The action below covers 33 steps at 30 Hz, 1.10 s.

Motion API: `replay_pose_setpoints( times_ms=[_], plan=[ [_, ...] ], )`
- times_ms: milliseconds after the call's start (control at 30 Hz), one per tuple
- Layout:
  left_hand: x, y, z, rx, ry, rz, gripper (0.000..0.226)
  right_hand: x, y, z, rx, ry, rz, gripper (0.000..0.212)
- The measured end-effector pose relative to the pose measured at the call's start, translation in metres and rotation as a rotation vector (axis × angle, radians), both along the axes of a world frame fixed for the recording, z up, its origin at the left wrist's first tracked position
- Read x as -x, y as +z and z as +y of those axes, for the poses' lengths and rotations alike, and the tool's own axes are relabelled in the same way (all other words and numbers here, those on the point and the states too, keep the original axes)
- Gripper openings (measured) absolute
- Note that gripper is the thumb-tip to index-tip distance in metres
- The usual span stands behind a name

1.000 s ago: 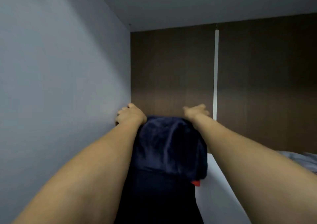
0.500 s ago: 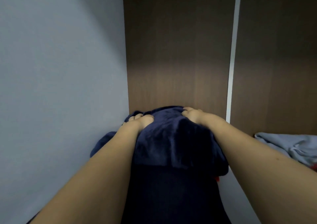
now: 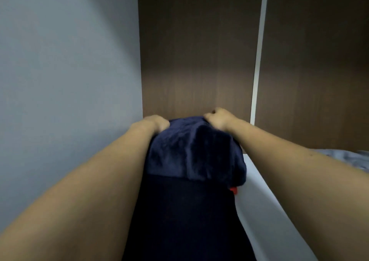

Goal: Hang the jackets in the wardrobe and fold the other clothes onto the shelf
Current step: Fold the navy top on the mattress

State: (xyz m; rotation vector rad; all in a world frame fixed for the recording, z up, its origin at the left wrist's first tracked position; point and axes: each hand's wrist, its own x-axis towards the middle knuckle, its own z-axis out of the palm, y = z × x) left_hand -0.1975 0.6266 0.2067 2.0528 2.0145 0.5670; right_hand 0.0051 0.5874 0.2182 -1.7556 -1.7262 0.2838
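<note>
A folded dark navy fleece garment (image 3: 191, 152) lies between my forearms, reaching into the wardrobe's shelf compartment. My left hand (image 3: 153, 123) grips its far left corner, fingers curled over the cloth. My right hand (image 3: 218, 118) grips the far right corner the same way. A darker navy cloth (image 3: 185, 220) hangs below the fleece toward me, and a small red tag (image 3: 233, 190) shows at the garment's right edge. The fingertips of both hands are hidden behind the fabric.
The grey-white side wall (image 3: 69, 81) stands close on the left. The brown wood back panel (image 3: 197, 61) is just beyond my hands, with a white vertical divider (image 3: 258, 57) to its right. A white shelf edge (image 3: 267, 210) runs lower right, with pale blue-grey cloth (image 3: 347, 158) on it.
The view has shifted slightly and both hands have moved a little farther in toward the back panel, still holding the navy garment's far corners. The left sleeve bulge seen earlier is out of sight.
</note>
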Motion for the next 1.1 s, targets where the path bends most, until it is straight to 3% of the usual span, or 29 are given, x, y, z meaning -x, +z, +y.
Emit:
replay_pose_setpoints(
  times_ms=[100, 367, 500, 733, 967, 1100],
  plan=[
    [-0.002, 0.029, -0.037, -0.206, 0.029, 0.024, 0.055, -0.013, 0.016, -0.038, -0.138, -0.007, 0.033, 0.058],
    [-0.05, 0.044, -0.168, -0.6, -0.073, 0.261, 0.063, -0.056, 0.034, -0.173, -0.206, -0.103, -0.162, 0.055],
    [-0.07, 0.044, -0.237, -0.668, -0.16, 0.235, 0.064, -0.074, 0.028, -0.247, -0.235, -0.114, -0.26, 0.061],
    [-0.105, 0.02, -0.343, -0.724, -0.257, 0.219, 0.06, -0.111, 0.014, -0.366, -0.209, -0.127, -0.266, 0.07],
    [-0.145, 0.02, -0.429, -0.869, -0.438, 0.198, 0.056, -0.142, 0.018, -0.497, -0.224, -0.299, -0.288, 0.067],
    [-0.162, 0.024, -0.474, -0.98, -0.573, 0.092, 0.057, -0.146, 0.023, -0.574, -0.25, -0.409, -0.299, 0.065]
  ],
)
